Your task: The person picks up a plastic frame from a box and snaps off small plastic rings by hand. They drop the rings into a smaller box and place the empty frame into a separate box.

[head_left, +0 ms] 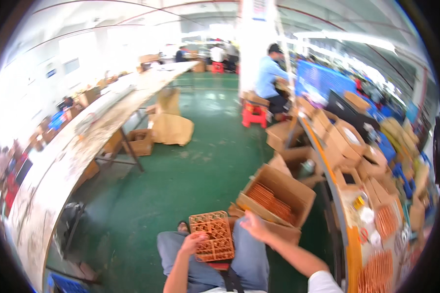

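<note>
An orange-brown lattice panel [213, 229], patterned with rows of openings, stands tilted over my lap. My left hand [194, 242] is closed on its left side. My right hand [254, 227] is over my right knee, between the panel and an open cardboard box [303, 193]. Its fingers look apart with nothing visible in them, though they are slightly blurred. Inside that box lie several stacked copper-coloured pieces [271, 201], similar in colour to the panel.
A workbench with an orange edge [349, 239] runs along my right, bearing boxes and copper-coloured stacks [375, 273]. A long worn table [78, 151] stretches along the left. Ahead, a person in light blue [267, 75] sits on a red stool [254, 115]. Brown sacking [172, 129] lies on the green floor.
</note>
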The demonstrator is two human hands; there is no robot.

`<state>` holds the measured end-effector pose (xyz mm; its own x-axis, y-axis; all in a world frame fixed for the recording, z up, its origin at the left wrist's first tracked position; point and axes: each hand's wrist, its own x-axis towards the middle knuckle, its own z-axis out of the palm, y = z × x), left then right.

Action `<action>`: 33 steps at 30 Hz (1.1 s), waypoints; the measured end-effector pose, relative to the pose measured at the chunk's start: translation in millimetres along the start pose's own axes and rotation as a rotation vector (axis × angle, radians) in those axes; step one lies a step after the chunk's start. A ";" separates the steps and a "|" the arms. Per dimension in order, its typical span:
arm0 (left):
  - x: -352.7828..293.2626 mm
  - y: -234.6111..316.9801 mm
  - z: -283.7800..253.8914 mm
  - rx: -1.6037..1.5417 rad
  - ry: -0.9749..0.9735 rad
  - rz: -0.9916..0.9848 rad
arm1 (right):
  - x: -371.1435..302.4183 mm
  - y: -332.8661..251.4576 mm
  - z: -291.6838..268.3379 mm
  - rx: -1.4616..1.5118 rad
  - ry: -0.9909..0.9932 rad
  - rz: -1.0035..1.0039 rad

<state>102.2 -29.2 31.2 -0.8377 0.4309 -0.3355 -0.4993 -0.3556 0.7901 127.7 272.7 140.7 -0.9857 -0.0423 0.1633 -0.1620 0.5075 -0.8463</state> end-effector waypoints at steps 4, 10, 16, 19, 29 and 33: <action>-12.8 -7.7 -25.8 -0.236 0.079 0.100 | 28.7 29.4 138.9 0.911 -0.466 0.700; -1.1 -9.5 -23.3 -0.005 0.461 0.167 | 38.0 31.3 156.1 0.822 -0.487 0.693; 51.2 -41.5 -32.0 0.162 0.387 0.011 | 45.8 74.3 139.5 0.867 -0.491 0.974; 66.3 -46.0 -41.2 0.068 0.309 -0.105 | 42.0 99.6 160.6 0.842 -0.355 0.825; 95.6 -45.5 -29.5 0.021 0.348 -0.056 | 59.5 113.6 165.6 1.028 0.010 0.998; 106.7 -61.0 -50.1 0.238 0.474 -0.050 | 60.7 126.7 175.0 0.971 -0.036 0.749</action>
<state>32.2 -3.1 -78.5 -0.8499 0.0012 -0.5269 -0.5230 -0.1227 0.8434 39.2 183.8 -45.4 -0.8486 -0.0474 -0.5269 0.4925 -0.4345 -0.7541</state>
